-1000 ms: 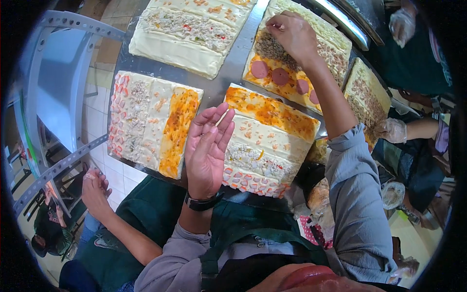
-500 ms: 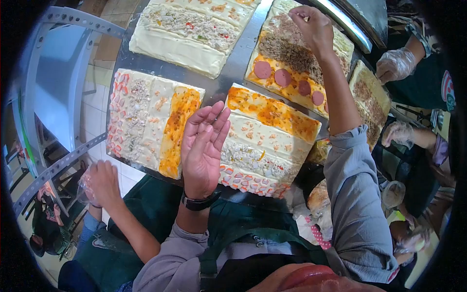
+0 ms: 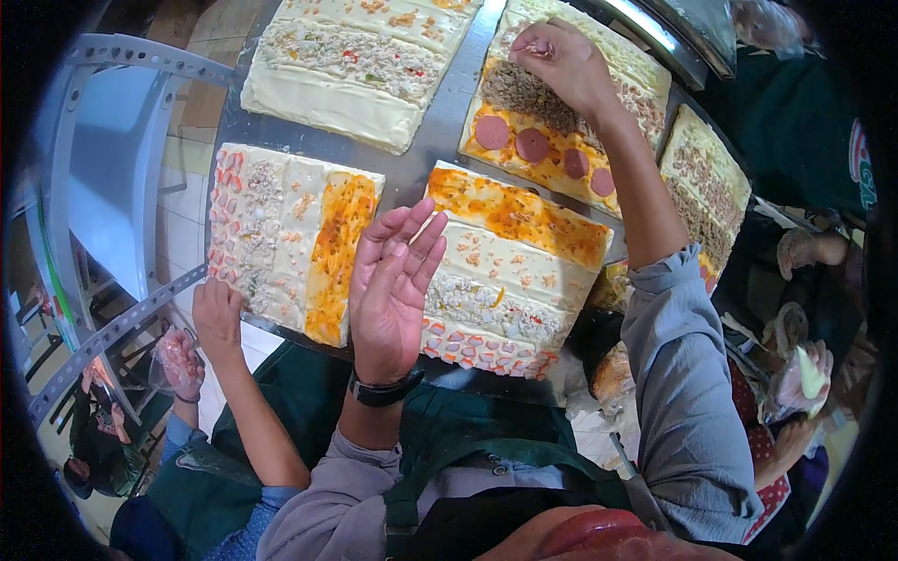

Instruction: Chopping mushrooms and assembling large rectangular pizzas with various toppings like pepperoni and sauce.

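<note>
My right hand is closed in a pinch on some pinkish shredded topping, above the far-right topped bread slab. That slab carries pink sausage slices, brown minced filling and pale shreds. My left hand is held palm up with its fingers stretched out, and nothing shows in it. It hovers between two cream-spread slabs: the near-middle slab, with bands of orange sauce, crumbs, white shreds and pink-edged chunks, and the left slab, with similar bands running lengthwise.
Another cream-covered slab lies far left on the metal table, and a meat-topped slab at right. A co-worker's hand is at the left slab's corner. A perforated metal frame stands left; gloved hands show at right.
My right hand has moved a little left and nearer, and the pinkish shreds now show in its fingers. The left co-worker's hand has risen to the slab's edge. My left hand stays put.
</note>
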`<control>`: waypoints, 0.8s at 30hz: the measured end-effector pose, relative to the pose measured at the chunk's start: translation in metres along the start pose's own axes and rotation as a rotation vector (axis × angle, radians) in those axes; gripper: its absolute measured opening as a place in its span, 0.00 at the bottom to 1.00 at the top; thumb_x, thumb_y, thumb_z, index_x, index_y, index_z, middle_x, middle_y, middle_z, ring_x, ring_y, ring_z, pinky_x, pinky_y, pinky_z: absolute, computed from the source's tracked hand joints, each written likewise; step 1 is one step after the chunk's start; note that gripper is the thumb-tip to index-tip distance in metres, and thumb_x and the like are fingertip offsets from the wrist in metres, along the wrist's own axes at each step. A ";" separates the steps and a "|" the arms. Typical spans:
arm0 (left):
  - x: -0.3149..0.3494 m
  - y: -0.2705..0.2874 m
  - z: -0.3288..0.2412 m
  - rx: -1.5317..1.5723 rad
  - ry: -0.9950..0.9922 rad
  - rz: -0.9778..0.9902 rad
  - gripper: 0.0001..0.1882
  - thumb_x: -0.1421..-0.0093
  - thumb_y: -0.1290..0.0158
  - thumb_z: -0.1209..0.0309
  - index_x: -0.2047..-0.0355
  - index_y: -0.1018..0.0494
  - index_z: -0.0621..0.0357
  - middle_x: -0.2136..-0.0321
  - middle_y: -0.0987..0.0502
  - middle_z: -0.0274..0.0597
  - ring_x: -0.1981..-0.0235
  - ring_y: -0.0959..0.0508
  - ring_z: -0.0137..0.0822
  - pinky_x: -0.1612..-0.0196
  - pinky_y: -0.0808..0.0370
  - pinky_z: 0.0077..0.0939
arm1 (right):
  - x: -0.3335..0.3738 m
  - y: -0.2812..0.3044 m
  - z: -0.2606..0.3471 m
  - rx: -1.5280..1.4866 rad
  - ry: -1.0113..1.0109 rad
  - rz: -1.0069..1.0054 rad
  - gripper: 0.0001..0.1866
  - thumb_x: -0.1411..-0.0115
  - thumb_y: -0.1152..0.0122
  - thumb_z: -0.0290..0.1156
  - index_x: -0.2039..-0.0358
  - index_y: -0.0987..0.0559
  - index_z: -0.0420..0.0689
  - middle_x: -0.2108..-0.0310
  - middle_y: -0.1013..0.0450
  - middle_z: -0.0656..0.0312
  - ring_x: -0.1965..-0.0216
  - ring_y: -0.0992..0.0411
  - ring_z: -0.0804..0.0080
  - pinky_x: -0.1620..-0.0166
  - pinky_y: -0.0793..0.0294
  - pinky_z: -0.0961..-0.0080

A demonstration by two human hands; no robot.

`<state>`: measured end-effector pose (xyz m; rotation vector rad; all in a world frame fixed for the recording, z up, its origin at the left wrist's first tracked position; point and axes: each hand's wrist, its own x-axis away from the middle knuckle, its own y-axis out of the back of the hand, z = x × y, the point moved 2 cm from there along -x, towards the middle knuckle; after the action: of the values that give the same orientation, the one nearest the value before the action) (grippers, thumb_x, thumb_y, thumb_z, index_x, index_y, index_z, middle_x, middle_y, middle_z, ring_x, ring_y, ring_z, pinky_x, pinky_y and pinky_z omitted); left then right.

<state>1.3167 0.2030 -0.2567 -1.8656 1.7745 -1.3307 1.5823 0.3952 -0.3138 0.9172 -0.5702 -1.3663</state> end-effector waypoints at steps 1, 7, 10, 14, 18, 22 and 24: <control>0.000 0.000 0.001 -0.007 -0.002 0.007 0.20 0.32 0.62 0.78 0.40 0.41 0.63 0.38 0.40 0.62 0.36 0.37 0.53 0.34 0.36 0.43 | 0.000 -0.001 0.001 0.041 0.005 0.002 0.08 0.46 0.36 0.41 0.67 0.18 0.55 0.69 0.26 0.62 0.63 0.25 0.62 0.59 0.26 0.64; 0.001 0.002 0.003 -0.015 0.001 -0.007 0.20 0.32 0.62 0.78 0.40 0.41 0.64 0.38 0.40 0.62 0.36 0.37 0.53 0.34 0.37 0.43 | -0.003 -0.007 -0.005 0.103 -0.053 -0.037 0.09 0.45 0.36 0.41 0.66 0.17 0.53 0.67 0.25 0.61 0.62 0.24 0.62 0.58 0.25 0.63; 0.001 0.003 0.002 -0.011 0.000 -0.027 0.20 0.32 0.62 0.78 0.40 0.42 0.64 0.38 0.40 0.63 0.36 0.37 0.53 0.33 0.37 0.44 | -0.001 0.000 -0.009 0.092 -0.141 -0.069 0.10 0.44 0.37 0.41 0.66 0.17 0.50 0.66 0.24 0.63 0.64 0.24 0.65 0.58 0.25 0.66; 0.002 0.004 -0.001 0.037 0.008 -0.025 0.20 0.32 0.63 0.78 0.39 0.43 0.64 0.37 0.42 0.64 0.35 0.39 0.53 0.33 0.37 0.44 | 0.016 0.032 -0.019 0.117 -0.274 -0.105 0.11 0.43 0.37 0.40 0.63 0.16 0.49 0.65 0.22 0.65 0.65 0.23 0.69 0.59 0.25 0.71; 0.007 0.002 -0.001 0.095 0.008 0.013 0.21 0.32 0.64 0.80 0.38 0.44 0.63 0.36 0.45 0.65 0.34 0.41 0.53 0.32 0.39 0.44 | 0.053 0.069 -0.025 -0.135 -0.389 -0.313 0.12 0.44 0.36 0.36 0.59 0.15 0.51 0.67 0.19 0.59 0.66 0.21 0.69 0.61 0.23 0.73; 0.022 -0.006 0.004 -0.030 -0.046 0.053 0.21 0.32 0.59 0.79 0.40 0.43 0.60 0.34 0.45 0.60 0.33 0.41 0.51 0.34 0.38 0.43 | 0.085 0.079 -0.009 0.064 -0.444 -0.275 0.12 0.42 0.39 0.31 0.57 0.16 0.49 0.65 0.20 0.59 0.60 0.23 0.76 0.57 0.27 0.77; 0.036 -0.012 0.008 -0.043 -0.058 0.052 0.21 0.33 0.58 0.80 0.40 0.42 0.60 0.34 0.46 0.59 0.33 0.41 0.51 0.33 0.38 0.43 | 0.097 0.077 0.007 0.046 -0.427 -0.355 0.12 0.41 0.39 0.32 0.56 0.16 0.50 0.64 0.20 0.60 0.58 0.23 0.74 0.55 0.27 0.74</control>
<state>1.3245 0.1707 -0.2371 -1.8468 1.8235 -1.2177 1.6354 0.2959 -0.2623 0.7885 -0.7896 -1.8997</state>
